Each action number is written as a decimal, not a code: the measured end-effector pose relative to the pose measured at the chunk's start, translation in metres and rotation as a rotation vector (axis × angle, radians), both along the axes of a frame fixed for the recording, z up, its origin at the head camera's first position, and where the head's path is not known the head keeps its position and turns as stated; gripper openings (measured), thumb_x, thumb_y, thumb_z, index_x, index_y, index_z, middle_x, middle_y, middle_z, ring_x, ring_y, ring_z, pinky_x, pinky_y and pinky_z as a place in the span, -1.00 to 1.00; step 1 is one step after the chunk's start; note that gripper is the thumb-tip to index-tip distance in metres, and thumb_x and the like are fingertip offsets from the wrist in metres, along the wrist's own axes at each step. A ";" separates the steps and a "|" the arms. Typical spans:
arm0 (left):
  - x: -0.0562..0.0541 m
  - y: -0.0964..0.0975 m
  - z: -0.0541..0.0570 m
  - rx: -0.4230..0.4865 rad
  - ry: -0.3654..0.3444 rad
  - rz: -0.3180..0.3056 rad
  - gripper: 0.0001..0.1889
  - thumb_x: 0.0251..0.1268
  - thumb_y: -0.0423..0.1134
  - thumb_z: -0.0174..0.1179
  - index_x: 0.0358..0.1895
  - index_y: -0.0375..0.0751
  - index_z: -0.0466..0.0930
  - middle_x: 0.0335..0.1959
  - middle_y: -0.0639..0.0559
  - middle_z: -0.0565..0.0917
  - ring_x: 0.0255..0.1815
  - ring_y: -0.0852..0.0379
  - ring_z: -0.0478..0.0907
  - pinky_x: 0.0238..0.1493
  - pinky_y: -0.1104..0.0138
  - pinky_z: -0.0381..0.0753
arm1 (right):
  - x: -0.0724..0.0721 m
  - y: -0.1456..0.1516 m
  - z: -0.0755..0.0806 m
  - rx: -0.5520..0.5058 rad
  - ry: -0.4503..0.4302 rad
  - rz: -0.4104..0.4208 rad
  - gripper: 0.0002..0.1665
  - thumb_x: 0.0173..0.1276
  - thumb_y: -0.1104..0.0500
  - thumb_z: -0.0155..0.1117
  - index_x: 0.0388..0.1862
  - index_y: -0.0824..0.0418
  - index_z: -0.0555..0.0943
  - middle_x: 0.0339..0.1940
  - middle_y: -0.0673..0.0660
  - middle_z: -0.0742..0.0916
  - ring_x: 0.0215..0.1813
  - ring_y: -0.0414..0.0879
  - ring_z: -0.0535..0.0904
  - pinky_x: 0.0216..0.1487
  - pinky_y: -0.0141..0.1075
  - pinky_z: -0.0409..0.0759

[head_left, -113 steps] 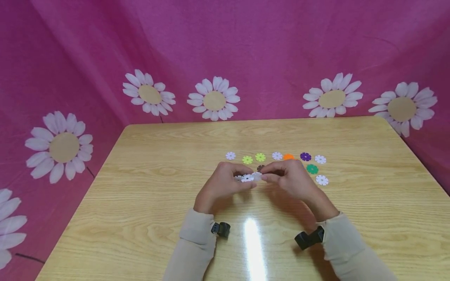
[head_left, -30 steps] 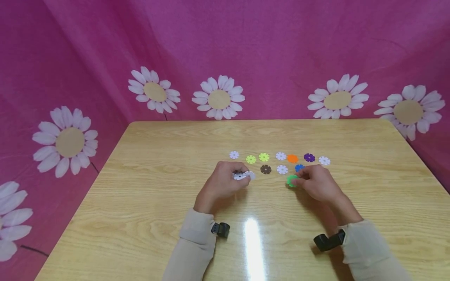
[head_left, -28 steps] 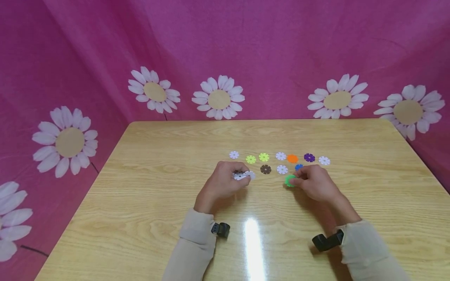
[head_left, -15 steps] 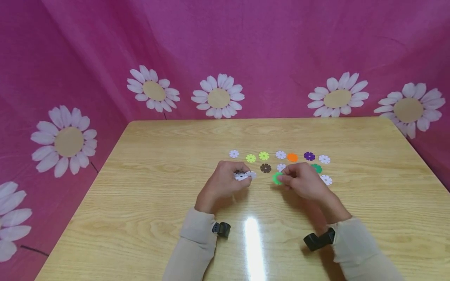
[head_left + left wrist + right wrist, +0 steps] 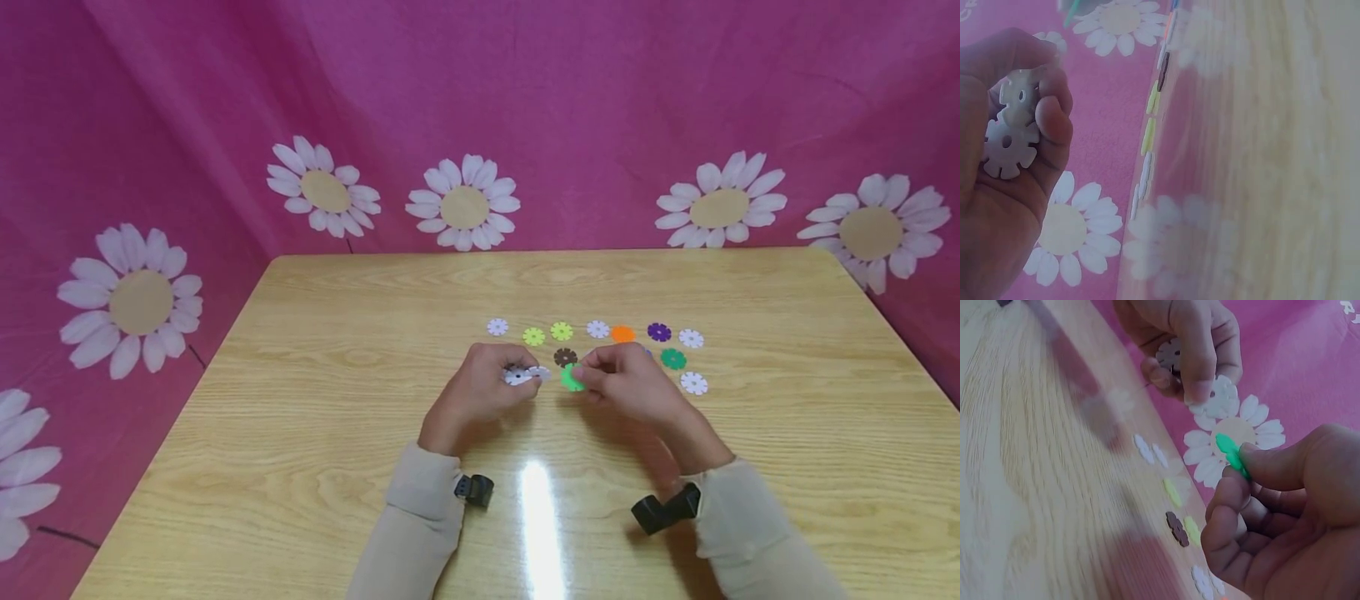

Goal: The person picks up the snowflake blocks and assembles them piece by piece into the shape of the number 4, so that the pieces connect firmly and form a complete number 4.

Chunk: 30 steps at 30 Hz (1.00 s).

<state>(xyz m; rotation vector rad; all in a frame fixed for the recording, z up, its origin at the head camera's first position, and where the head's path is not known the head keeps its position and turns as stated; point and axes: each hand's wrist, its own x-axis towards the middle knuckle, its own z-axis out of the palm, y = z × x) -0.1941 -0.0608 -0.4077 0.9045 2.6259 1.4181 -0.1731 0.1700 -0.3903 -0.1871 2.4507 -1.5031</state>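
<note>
My left hand (image 5: 480,387) grips a few white notched plastic discs (image 5: 1010,147), which look joined edge to edge. In the right wrist view one white disc (image 5: 1215,399) sticks out past the left thumb and fingertips. Between thumb and fingers, my right hand (image 5: 637,387) pinches a bright green notched disc (image 5: 1232,453) by its edge. The green disc is held above the table, close to the white ones, with a small gap between them. A brown disc (image 5: 566,357) lies on the table just behind the green one.
On the wooden table (image 5: 300,417), two yellow-green discs (image 5: 533,337), an orange disc (image 5: 622,333), a purple disc (image 5: 659,332), a dark green disc (image 5: 672,359) and several white discs (image 5: 693,382) lie flat. The right hand partly hides others. A pink flowered cloth (image 5: 570,125) hangs behind.
Earlier, the right hand was at the white discs; later it appears to the right with the green disc. Since then it has carried that disc left towards the left hand, which stays nearly still.
</note>
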 end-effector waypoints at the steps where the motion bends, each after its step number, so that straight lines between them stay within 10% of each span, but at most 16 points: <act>1: 0.000 0.000 0.000 0.001 -0.002 -0.003 -0.96 0.20 -0.35 0.35 -0.30 -0.21 0.74 -0.37 0.14 0.67 -0.37 0.21 0.53 -0.28 0.37 0.55 | 0.000 -0.001 0.001 -0.010 -0.007 -0.002 -0.80 0.49 0.22 0.23 -0.22 0.38 0.66 -0.38 0.28 0.67 -0.34 0.03 0.55 -0.27 -0.24 0.58; 30: 0.004 0.005 0.000 -0.046 0.020 -0.007 -0.94 0.21 -0.36 0.33 -0.27 -0.17 0.72 -0.35 0.13 0.67 -0.41 0.22 0.50 -0.37 0.40 0.50 | 0.000 -0.010 0.000 -0.107 -0.080 -0.028 -0.78 0.49 0.23 0.23 -0.20 0.42 0.67 -0.41 0.27 0.69 -0.43 -0.05 0.58 -0.38 -0.31 0.58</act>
